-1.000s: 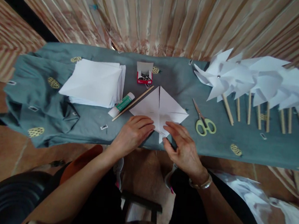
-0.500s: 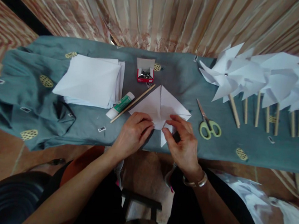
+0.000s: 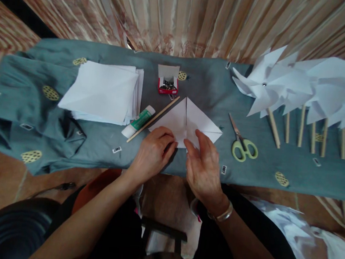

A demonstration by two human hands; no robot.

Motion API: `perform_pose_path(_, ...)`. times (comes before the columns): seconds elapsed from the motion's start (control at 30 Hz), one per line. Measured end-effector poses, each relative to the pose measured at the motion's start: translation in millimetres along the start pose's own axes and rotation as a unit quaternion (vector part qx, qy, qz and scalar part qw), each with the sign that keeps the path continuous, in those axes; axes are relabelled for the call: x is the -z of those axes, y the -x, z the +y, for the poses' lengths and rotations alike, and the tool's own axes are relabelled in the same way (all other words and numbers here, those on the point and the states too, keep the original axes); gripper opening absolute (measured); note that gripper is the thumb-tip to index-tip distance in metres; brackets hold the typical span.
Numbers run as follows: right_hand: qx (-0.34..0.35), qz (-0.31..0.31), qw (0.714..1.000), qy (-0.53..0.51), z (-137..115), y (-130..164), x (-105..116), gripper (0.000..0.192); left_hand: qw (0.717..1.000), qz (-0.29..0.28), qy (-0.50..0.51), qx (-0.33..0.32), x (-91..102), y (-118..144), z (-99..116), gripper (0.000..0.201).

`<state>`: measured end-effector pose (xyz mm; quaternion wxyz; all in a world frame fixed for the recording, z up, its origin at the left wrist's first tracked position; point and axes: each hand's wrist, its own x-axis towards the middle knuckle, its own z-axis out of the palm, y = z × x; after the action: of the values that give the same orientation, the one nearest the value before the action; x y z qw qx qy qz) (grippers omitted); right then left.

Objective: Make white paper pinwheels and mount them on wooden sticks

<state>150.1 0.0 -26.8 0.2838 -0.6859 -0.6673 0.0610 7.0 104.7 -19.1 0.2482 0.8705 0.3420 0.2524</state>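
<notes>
A white sheet of paper (image 3: 173,119), slit from its corners toward the middle, lies on the cloth in front of me. My left hand (image 3: 156,150) is closed at its near left edge, thumb and fingertips pinching the paper. My right hand (image 3: 203,162) bends the near corner flap over toward the sheet's middle, with thumb and index finger on it; the palm hides part of the flap. Left of the sheet lie a thin wooden stick (image 3: 153,119) and a glue stick (image 3: 138,121). Scissors with green handles (image 3: 243,149) rest to the right.
A stack of white paper (image 3: 102,92) lies at the left. An open red box of small metal pins (image 3: 167,85) stands behind the sheet. Several white paper pinwheels on sticks (image 3: 271,86) line the right side. The grey-green cloth (image 3: 203,79) covers the narrow table.
My right hand has moved slightly left and inward, and the flap corner that pointed toward me is now turned up over the sheet. My left hand stays in place.
</notes>
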Motion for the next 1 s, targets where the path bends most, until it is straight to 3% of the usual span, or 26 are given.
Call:
perform_pose_path(0.7,0.002,-0.013,1.0,0.016,-0.5,-4.1,-0.7,0.045,1.0,-0.009,0.003,0.012,0.3,-5.1,-3.0,0.013)
perform_pose_path(1.0,0.017,0.009,0.999,0.038,-0.8,-13.1,-3.9,0.042,0.999,-0.03,0.0,0.019,2.9,-7.3,-1.2,0.013)
